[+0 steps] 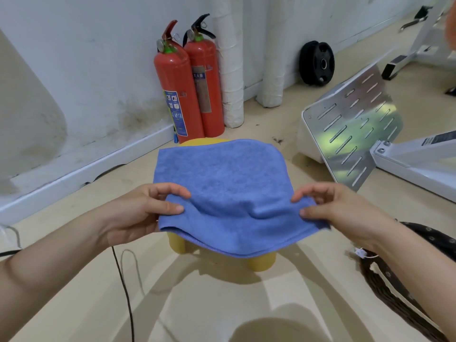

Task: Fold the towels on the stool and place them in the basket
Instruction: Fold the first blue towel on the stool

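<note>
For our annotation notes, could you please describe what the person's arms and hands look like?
Both the left hand and the right hand are bare: no gloves, rings or watch show. The left forearm and right forearm are bare, with no sleeve in view. Fingernails look short and unpainted.

Towel point(222, 193): plain blue. Stool point(262, 263): yellow. Basket point(394, 299): dark brown weave, dotted brown lining. Fire extinguishers point(178, 80): red, blue label on one. Weight plate point(316, 62): black. Floor point(283, 114): beige. Wall point(86, 58): white, stained.

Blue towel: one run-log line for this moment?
stage: folding | blue towel: on yellow stool | left hand: pinches edge | right hand: pinches edge
</note>
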